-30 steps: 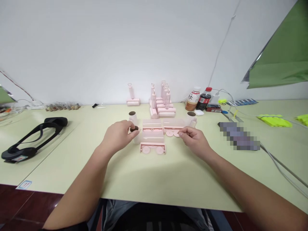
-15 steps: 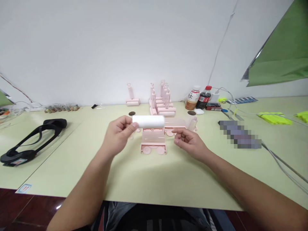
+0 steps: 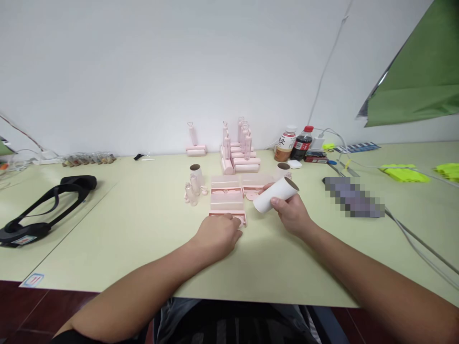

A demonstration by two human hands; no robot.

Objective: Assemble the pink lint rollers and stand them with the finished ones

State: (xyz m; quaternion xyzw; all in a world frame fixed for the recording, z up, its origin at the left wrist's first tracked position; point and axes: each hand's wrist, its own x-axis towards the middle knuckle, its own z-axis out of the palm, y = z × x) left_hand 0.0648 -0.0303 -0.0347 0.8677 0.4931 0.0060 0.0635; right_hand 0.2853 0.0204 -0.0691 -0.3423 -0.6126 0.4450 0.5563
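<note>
Rollers (image 3: 246, 165) up top-center look done, open case (image 3: 226, 203) mid-frame doesn't, right hand (image 3: 293, 213)'s gripping a white tube (image 3: 274, 195), left hand (image 3: 219, 235)'s at the case, can't tell its grip.

White roll (image 3: 274, 195): stood upright at left on the counter (image 3: 143, 210), then lay level in the left hand (image 3: 219, 234); passed to the right hand (image 3: 294, 212), tilted, its brown-lined end up and to the right.
Right hand: formerly without a roll beside the rear right case; gripped the roll by its side.
Left hand: came down onto the front pink case (image 3: 226, 203), hiding its left disc, fingers at its right disc (image 3: 238, 221).
Clear handles (image 3: 190, 195), left: came into full view.
</note>
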